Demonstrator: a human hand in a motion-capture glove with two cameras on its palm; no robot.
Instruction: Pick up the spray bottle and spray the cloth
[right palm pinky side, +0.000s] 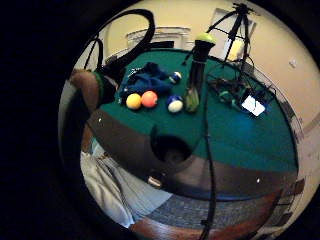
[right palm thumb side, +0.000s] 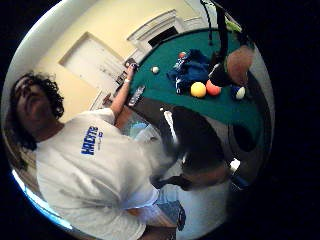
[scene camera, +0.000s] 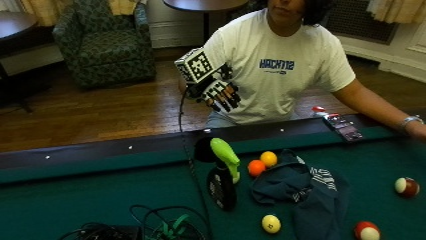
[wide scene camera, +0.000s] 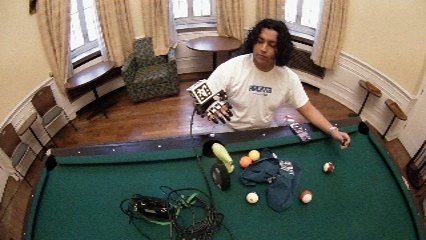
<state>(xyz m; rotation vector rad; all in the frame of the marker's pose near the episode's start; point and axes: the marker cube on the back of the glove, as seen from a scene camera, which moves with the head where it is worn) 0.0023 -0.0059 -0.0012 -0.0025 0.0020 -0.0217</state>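
Note:
A spray bottle (scene camera: 223, 175) with a black body and a lime-green head stands upright on the green felt of the pool table (scene camera: 80, 200), close to the side pocket. Beside it lies a crumpled dark blue cloth (scene camera: 299, 187). My gloved right hand (scene camera: 216, 92) hangs in the air in front of the person's chest, behind the table's rail and above it. Its fingers are loosely curled and hold nothing. From the palm, the bottle (right palm pinky side: 199, 65) and the cloth (right palm pinky side: 147, 80) lie some way off on the felt. The wide outside view shows the hand (wide scene camera: 216, 107) well clear of the bottle (wide scene camera: 221, 167).
An orange ball (scene camera: 256, 167) and a yellow ball (scene camera: 269, 158) lie between bottle and cloth; other balls (scene camera: 271, 223) are scattered around the cloth. A tangle of cables (scene camera: 160, 227) lies on the felt. The bare left hand (scene camera: 416, 131) rests on the rail beside a small device (scene camera: 343, 126).

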